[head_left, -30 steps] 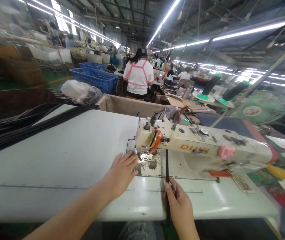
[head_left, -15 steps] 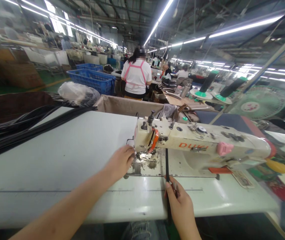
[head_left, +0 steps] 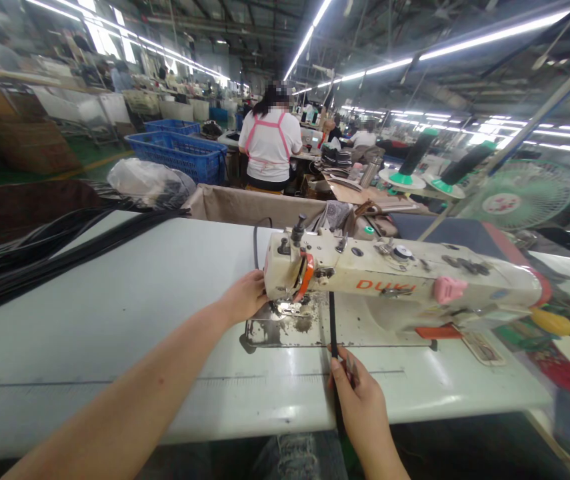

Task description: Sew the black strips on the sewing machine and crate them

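Observation:
My right hand [head_left: 362, 400] pinches a narrow black strip [head_left: 333, 323] at the table's front edge, with a small pointed metal tool tucked in the same fingers. From there the strip runs back under the arm of the sewing machine [head_left: 389, 273], and its lower end hangs below the edge. Beside the machine's needle end lies my left hand [head_left: 245, 297], fingers bent and close together. The machine head hides its fingertips, so what they grip cannot be seen. A thin dark loop [head_left: 256, 243] stands up just behind that hand. The metal presser foot [head_left: 287, 308] is right of it.
Long black strips [head_left: 75, 257] lie bundled across the table's left side. Behind the table stand a beige fabric-lined bin [head_left: 245, 203] and blue crates [head_left: 179, 157]. A co-worker [head_left: 271, 147] sits ahead, back turned. Thread cones [head_left: 415, 157] and a fan [head_left: 509, 200] are at right.
The dark loop behind my left hand now rises much higher. My left hand has shifted slightly back and left along the machine head. My right hand stays on the strip, and the view has moved slightly.

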Tool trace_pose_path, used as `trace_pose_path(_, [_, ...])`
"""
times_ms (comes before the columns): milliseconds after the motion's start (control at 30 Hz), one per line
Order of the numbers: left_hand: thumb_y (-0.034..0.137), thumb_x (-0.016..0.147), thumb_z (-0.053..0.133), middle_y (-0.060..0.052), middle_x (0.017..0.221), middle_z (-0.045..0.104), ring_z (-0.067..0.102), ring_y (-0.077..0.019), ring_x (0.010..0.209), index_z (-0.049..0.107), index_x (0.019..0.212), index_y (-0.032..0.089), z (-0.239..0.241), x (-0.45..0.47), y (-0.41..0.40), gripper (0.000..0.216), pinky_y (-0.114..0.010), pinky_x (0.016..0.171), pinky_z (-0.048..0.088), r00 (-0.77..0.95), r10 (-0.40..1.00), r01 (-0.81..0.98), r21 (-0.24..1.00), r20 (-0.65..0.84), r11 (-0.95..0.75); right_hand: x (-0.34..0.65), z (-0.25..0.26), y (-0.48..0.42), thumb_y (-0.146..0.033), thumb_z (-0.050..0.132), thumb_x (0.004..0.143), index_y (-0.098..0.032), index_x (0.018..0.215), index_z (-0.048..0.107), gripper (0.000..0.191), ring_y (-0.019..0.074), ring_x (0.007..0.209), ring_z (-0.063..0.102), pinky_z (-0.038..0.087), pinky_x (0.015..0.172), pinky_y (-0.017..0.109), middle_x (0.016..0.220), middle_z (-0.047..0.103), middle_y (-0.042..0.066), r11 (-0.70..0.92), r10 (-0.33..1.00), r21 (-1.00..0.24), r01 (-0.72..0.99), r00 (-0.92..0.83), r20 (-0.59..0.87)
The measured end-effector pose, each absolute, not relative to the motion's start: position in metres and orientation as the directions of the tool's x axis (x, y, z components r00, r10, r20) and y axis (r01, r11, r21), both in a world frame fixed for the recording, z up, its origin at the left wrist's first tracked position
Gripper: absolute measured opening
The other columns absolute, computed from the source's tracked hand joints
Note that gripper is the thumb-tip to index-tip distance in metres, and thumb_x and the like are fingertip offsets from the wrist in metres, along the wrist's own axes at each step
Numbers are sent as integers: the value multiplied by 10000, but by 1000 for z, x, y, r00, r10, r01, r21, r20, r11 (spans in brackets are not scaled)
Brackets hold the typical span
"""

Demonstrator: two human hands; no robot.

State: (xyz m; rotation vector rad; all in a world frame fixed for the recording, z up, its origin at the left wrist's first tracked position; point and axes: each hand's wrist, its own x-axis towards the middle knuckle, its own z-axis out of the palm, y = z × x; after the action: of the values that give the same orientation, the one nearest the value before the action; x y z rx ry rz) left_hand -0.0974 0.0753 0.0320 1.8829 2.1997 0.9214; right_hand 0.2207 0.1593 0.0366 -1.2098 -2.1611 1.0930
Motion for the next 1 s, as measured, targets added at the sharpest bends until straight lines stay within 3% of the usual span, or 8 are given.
trace_pose_path(233, [224, 894, 712, -53, 1175, 774, 666, -268, 1147, 811, 1048, 256, 34, -108, 70, 186, -436, 1095, 482, -180, 928, 869, 495, 327, -6, 222, 41, 157, -669, 543, 893, -134, 1191, 770, 653, 247, 697, 695, 550, 672, 314, 700, 735, 60, 345, 849, -794, 501, -527, 36])
trace_pose_path(467, [230, 834, 777, -30, 1024, 802, 697, -253, 974, 830, 916, 273, 38, -97, 55, 106, -407, 962, 512, -314, 919, 855, 491, 238, 166, 221, 38, 157, -671, 548, 886, -127, 1195, 766, 663, 254, 721, 705, 561, 696, 325, 727, 747, 72, 330, 857, -797, 505, -515, 28])
trace_pose_path(767, [159, 828, 734, -22, 1015, 776, 701, -219, 990, 811, 874, 245, 44, -86, 51, 125, -318, 930, 548, -416, 894, 788, 557, 167, 262, 220, 42, 156, -656, 558, 885, -134, 1187, 764, 637, 249, 724, 704, 560, 680, 316, 729, 747, 67, 328, 846, -812, 483, -532, 26])
trace_pose_path(1000, [166, 828, 699, -7, 884, 715, 683, -156, 727, 791, 887, 220, 43, -63, 37, 122, -267, 706, 569, -485, 870, 717, 611, 90, 336, 219, 42, 155, -649, 554, 885, -142, 1174, 766, 621, 252, 708, 694, 550, 670, 322, 720, 742, 66, 320, 849, -812, 489, -528, 17])
